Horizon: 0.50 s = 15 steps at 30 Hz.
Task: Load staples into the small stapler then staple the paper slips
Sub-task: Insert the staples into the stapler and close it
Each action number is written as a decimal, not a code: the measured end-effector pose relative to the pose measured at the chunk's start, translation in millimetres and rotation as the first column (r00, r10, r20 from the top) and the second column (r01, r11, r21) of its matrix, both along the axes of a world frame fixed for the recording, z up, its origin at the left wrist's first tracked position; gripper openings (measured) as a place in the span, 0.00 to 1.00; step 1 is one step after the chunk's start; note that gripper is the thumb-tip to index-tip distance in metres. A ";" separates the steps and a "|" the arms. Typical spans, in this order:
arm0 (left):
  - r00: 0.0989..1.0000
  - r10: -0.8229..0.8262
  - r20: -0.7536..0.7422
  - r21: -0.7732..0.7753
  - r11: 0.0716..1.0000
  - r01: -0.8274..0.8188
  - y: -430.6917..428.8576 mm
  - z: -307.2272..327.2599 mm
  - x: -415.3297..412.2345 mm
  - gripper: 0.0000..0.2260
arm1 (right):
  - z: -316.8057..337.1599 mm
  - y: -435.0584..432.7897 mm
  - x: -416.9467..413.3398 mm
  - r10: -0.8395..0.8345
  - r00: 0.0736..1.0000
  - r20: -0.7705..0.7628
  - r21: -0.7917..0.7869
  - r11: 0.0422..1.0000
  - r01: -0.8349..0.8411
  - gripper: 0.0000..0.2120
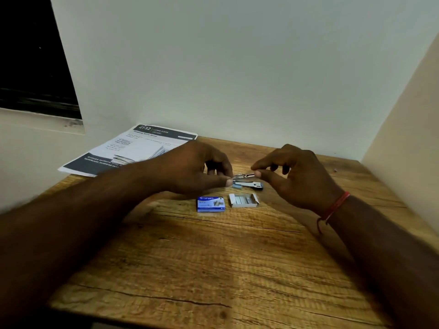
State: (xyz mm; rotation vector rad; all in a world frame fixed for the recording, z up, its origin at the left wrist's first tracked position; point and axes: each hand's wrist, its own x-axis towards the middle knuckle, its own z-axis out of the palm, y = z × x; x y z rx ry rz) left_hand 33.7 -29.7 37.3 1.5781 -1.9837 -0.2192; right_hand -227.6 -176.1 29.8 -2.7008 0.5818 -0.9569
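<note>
Stapler [248, 181] lies open on the wooden tabletop [213, 269], between the two hands, with its metal staple channel raised above the blue and silver base. One end of it is under the fingers [228, 181] of the left hand [190, 167], which are closed narrow around that end; the thumb tip presses near the light blue part of the base. The right hand [297, 176] is at the other end. Its forefinger and thumb [257, 173] are close together at the tip of the metal channel, with only a small gap, and it is too small to tell if a strip of staples is pinched between them. The other fingers of this hand are curled and lifted.

Just in front of the fingers, nearer to the person, two small boxes rest on the tabletop. A blue staple box [211, 204] is below the left thumb, closed, with its printed face up. Beside it, below the right thumb, a white inner tray [243, 200] is open and shows rows of grey staples.

Behind the left hand, at the far left corner, a printed paper sheet [133, 148] lies flat with one edge over the rim of the tabletop. A red thread band [332, 208] is around the right wrist.
</note>
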 end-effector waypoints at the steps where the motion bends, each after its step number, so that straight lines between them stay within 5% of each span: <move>1: 1.000 0.004 0.023 -0.007 1.000 -0.004 0.4 0.9 2.2 0.03 | -0.3 -0.2 0.4 -0.003 1.000 -0.008 0.006 1.000 0.004 0.06; 15: 0.989 0.082 0.120 0.047 0.995 -0.088 -0.2 -2.1 0.9 0.06 | -15.2 18.4 22.4 -0.028 0.974 -0.227 -0.193 0.981 -0.017 0.10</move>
